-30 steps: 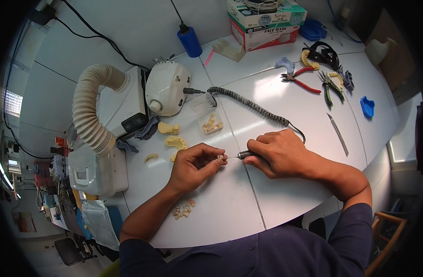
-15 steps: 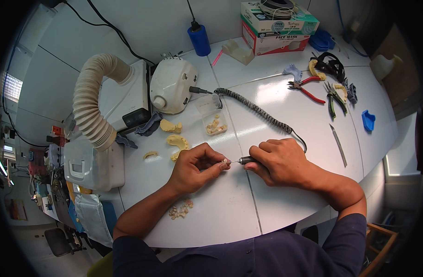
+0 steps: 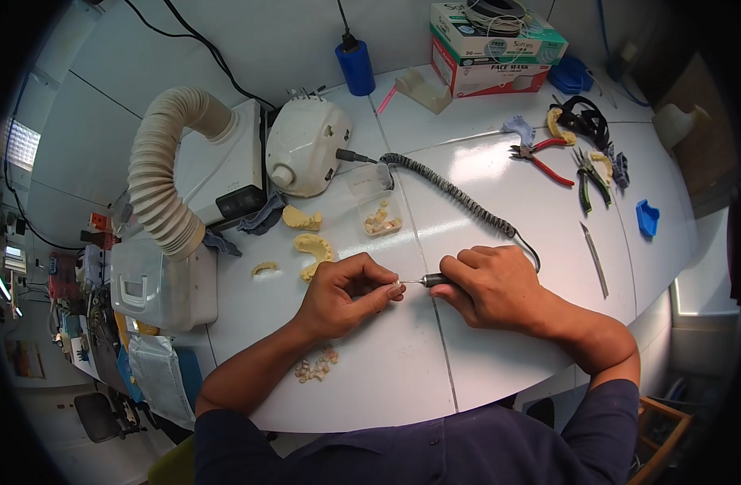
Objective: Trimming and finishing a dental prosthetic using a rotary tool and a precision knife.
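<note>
Between the thumb and fingers of my left hand (image 3: 344, 296) is a tiny whitish piece, likely a denture tooth (image 3: 396, 284). My right hand (image 3: 500, 289) grips a dark rotary handpiece (image 3: 437, 280), whose thin metal bur points left and meets the piece or ends right beside it. From the handpiece a coiled black cord (image 3: 451, 192) runs back to a white control unit (image 3: 306, 147). Several small tooth-coloured pieces (image 3: 316, 365) lie by my left forearm. Others sit in an open clear box (image 3: 381, 220) beyond my hands.
Yellow dental casts (image 3: 312, 252) lie left of the box. A ribbed suction hose (image 3: 156, 162) arches over a clear-lidded case (image 3: 162, 287). To the right are red-handled cutters (image 3: 546, 158), green-handled pliers (image 3: 592, 182), a knife (image 3: 594, 257) and a blue tray (image 3: 647, 218). Mask boxes (image 3: 496, 73) stand at the back.
The whole view has shifted slightly. Both hands keep nearly the same pose, with the bur still at the small piece, which appears slightly turned.
</note>
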### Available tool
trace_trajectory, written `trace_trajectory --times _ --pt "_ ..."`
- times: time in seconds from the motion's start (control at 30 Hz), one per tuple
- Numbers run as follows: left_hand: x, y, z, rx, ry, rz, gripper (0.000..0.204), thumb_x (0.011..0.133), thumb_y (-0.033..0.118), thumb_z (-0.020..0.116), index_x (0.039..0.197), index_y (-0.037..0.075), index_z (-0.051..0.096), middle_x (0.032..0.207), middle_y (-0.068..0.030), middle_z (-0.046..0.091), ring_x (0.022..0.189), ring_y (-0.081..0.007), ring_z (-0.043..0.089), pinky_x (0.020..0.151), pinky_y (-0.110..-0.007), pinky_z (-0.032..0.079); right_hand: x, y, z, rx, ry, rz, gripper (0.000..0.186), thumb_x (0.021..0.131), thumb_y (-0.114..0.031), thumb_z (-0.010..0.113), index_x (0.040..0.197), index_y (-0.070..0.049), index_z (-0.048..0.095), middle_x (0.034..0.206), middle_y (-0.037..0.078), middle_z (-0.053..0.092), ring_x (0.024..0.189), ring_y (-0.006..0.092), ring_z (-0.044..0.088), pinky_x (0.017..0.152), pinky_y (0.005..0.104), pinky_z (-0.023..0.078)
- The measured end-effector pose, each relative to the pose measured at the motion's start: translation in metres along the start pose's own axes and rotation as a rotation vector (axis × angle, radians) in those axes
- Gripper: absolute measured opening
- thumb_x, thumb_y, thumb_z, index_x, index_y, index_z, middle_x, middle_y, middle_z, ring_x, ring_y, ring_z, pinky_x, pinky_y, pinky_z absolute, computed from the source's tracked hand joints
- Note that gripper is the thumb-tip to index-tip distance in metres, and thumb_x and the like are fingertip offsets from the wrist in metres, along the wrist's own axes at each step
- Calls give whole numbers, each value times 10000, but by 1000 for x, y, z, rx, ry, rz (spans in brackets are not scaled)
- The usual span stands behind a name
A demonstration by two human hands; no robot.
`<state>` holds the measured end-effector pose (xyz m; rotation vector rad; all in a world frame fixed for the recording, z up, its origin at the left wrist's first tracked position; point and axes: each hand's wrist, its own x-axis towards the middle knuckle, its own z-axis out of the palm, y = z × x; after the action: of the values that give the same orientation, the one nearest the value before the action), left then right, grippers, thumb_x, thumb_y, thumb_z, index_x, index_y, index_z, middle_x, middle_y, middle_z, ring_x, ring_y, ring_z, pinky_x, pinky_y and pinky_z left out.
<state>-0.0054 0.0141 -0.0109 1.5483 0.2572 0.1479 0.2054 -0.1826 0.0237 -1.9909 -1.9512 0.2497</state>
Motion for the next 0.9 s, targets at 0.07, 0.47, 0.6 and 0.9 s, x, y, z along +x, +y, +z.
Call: trace_trajectory --times 0.07,0.47,0.6,0.9 --pt "1 0 0 7 -3 -3 112 1030 -12 721 1134 -20 681 1090 -160 785 1041 -202 793 740 -258 621 0 0 0 0 -10 14 385 1065 -437 663 921 -80 673 719 98 685 669 300 722 556 422 543" --pt "0 -1 -1 -9 -5 -24 98 1040 -2 718 1134 -21 696 1101 -156 782 1042 -214 797 709 -261 616 0 2 -1 0 -3 -19 384 1065 -439 663 922 -82 676 706 98 678 659 296 716 555 419 542" --pt "0 -2 -1 0 -16 -5 100 1040 -2 718 1137 -21 700 1104 -157 781 1037 -211 797 706 -259 616 0 1 0 -1 -2 -3 384 1063 -442 664 921 -85 675 708 98 682 657 295 716 551 418 540" --pt "2 1 0 24 -25 -2 107 1039 -13 713 1144 -22 698 1109 -159 781 1029 -205 794 730 -263 621 -1 3 0 0 -3 -4 384 1060 -443 668 923 -85 676 698 96 679 649 296 716 536 422 533"
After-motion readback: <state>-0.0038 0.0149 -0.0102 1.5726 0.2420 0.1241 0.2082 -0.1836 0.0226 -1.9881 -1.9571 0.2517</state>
